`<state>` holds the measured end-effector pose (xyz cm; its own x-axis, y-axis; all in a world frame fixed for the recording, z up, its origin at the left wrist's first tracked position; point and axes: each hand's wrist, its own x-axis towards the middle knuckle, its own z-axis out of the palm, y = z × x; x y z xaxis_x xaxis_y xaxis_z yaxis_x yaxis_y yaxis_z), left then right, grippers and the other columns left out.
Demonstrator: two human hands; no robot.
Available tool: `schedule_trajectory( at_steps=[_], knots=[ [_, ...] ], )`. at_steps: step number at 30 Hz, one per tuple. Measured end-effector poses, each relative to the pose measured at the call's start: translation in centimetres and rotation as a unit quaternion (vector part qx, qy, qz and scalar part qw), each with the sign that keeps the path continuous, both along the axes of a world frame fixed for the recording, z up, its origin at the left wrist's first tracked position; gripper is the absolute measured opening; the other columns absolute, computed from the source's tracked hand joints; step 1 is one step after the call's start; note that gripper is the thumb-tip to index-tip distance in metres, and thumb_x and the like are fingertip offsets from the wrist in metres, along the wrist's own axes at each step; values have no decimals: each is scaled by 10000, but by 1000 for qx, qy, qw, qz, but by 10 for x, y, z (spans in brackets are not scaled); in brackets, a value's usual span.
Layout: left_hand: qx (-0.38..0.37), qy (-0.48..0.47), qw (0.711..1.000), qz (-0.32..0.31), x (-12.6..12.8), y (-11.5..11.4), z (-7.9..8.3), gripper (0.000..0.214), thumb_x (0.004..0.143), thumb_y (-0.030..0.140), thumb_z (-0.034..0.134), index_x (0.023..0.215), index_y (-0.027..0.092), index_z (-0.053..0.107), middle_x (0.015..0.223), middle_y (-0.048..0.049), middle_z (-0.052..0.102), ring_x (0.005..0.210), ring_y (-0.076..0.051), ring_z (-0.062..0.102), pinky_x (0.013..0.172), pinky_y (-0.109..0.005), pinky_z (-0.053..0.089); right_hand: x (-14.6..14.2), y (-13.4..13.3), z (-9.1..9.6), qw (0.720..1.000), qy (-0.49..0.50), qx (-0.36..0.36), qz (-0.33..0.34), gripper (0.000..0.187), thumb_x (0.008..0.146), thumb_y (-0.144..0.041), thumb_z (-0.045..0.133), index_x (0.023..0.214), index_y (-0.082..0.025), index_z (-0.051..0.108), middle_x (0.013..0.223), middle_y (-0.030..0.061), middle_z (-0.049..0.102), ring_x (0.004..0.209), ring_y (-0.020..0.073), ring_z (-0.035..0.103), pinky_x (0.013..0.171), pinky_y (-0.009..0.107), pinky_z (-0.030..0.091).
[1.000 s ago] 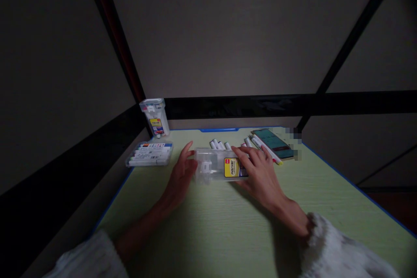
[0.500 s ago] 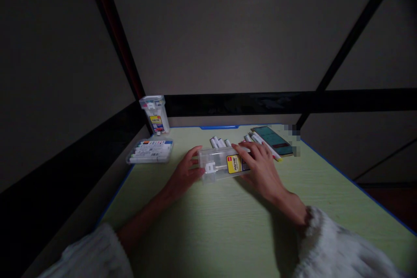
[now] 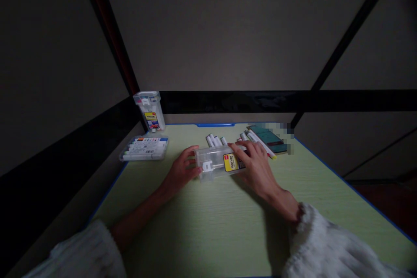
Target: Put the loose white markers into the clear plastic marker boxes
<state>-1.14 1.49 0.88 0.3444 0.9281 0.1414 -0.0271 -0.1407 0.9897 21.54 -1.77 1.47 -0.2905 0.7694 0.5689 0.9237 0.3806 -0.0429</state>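
Note:
A clear plastic marker case [image 3: 213, 163] with a yellow label and a white latch lies on its side between my hands, just above or on the table. My left hand [image 3: 183, 167] grips its latched end, thumb in front and fingers behind. Over the other end curls my right hand [image 3: 256, 165], partly covering the label. Behind the case lie several white markers [image 3: 215, 140], their near ends hidden by it. More markers [image 3: 260, 143] rest past my right hand, one with a yellow tip.
At the back left stands an upright marker case [image 3: 150, 113] with a yellow label. In front of it lies a flat clear case [image 3: 145, 148] of markers. A dark green notebook-like object [image 3: 269, 138] is at the back right. The pale green table [image 3: 202, 226] has blue edging.
The whole view has shifted slightly, so everything appears a little further left. Both hands keep their hold on the clear case, with no other visible difference.

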Motion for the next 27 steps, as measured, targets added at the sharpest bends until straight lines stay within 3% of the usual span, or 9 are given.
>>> schedule_trajectory(
  at_steps=[15, 27],
  knots=[
    [10, -9, 999, 33, 4, 0, -3, 553, 552, 275, 704, 1028, 208, 433, 1068, -63, 515, 858, -183, 572, 669, -272, 484, -5, -3, 3, 999, -27, 25, -20, 637, 634, -21, 479, 1235, -227, 444, 1169, 128, 469, 1107, 303, 401, 902, 524, 282],
    [20, 19, 1000, 14, 7, 3, -14, 524, 602, 249, 663, 1033, 224, 366, 1072, -42, 470, 867, -172, 565, 632, -242, 478, -5, -1, 4, 998, -49, 39, -18, 649, 642, -12, 459, 1251, -231, 433, 1207, 121, 461, 1166, 283, 352, 940, 517, 250]
  ],
)
